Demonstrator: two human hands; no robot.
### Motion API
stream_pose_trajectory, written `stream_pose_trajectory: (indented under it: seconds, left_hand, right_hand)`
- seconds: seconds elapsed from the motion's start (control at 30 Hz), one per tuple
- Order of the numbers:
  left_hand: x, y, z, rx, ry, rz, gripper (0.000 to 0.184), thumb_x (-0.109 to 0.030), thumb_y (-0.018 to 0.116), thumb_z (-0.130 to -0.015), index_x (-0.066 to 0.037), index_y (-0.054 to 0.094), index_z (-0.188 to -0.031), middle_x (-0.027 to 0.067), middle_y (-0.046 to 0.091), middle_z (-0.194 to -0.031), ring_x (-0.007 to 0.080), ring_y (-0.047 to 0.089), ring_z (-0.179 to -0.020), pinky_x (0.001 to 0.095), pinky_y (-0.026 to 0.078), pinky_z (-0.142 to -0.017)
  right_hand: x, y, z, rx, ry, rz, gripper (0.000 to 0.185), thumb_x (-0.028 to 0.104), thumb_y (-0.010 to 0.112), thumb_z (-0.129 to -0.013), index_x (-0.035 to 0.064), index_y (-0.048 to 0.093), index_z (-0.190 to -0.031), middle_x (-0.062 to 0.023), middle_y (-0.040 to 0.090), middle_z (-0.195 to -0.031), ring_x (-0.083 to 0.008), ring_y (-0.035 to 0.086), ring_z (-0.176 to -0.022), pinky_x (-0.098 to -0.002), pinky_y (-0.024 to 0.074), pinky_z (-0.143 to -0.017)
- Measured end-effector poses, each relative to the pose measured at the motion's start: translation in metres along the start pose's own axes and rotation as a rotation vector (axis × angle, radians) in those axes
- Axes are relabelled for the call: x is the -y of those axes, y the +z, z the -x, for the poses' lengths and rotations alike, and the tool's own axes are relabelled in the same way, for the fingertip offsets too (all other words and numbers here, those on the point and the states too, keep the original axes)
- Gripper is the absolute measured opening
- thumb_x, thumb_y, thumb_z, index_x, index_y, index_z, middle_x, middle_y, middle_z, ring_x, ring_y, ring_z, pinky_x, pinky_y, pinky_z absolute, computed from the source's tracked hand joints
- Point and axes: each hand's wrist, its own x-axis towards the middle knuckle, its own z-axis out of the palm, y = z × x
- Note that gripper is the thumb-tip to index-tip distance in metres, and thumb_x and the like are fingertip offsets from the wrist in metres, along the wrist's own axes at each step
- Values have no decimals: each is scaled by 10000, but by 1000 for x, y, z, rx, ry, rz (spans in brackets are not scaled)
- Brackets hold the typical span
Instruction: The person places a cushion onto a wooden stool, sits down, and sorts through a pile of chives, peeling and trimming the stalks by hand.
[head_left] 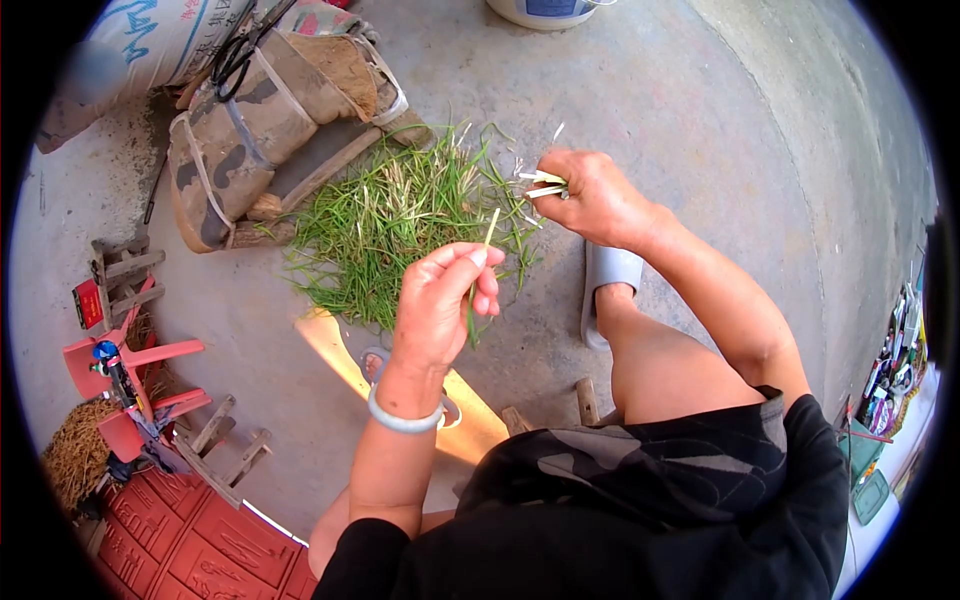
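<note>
A loose heap of long green chive-like stalks [375, 225] with pale ends lies on the concrete floor in front of me. My left hand [440, 300], closed, pinches one such stalk [491, 226] between thumb and fingers; its pale yellow end points up and its green part hangs below. To the right of the heap, my right hand [595, 198] is closed around a small bunch of stalks [545, 184], whose whitish ends stick out to the left. Most of that bunch is hidden in the fist. Small whitish scraps [527, 212] lie near the heap's right edge.
A low seat padded with strapped camouflage cloth [235, 150] stands behind the heap, black scissors [232, 68] on it. A printed sack [150, 45] and a white bucket [543, 12] stand farther back. Small wooden stools and a red chair [150, 360] are at left.
</note>
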Motion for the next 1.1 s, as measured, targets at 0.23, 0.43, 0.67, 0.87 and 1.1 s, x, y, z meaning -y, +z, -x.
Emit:
stream_pose_trajectory:
  seconds: [0.23,0.43,0.67,0.87,1.1]
  left_hand:
    - [0,0,-3,14,-89,192,205,-166,513,-938,14,604,-977,29,573,-706,94,481,-557,273,452,-564]
    - [2,-1,-5,40,-92,213,207,-177,504,-947,4,599,-976,27,569,-711,92,487,-573,276,450,-580]
    - [6,7,-6,-14,16,35,217,-168,480,-962,14,598,-971,43,564,-712,104,498,-572,265,480,-580]
    - [16,12,-4,-62,215,-312,233,-161,457,-982,32,588,-964,44,576,-727,84,523,-589,227,486,-576]
    - [8,10,-2,42,113,-128,222,-149,442,-983,24,569,-924,43,554,-708,88,495,-579,236,469,-570]
  right_hand:
    - [-1,7,2,-21,85,-200,147,93,588,-828,4,646,-929,-114,673,-858,-203,627,-748,-354,484,-681]
    - [21,1,4,205,323,-600,173,181,614,-876,15,649,-906,-25,630,-780,-59,526,-742,-255,441,-654]
    - [37,15,10,168,205,-913,106,153,641,-879,49,636,-859,57,568,-736,-25,441,-627,-218,362,-539]
    - [31,22,12,162,185,-867,100,87,629,-876,-11,608,-874,-53,654,-761,-89,583,-755,-282,487,-703]
    - [42,14,16,252,148,-1061,106,97,582,-913,15,585,-845,-6,593,-731,-83,542,-751,-268,450,-707]
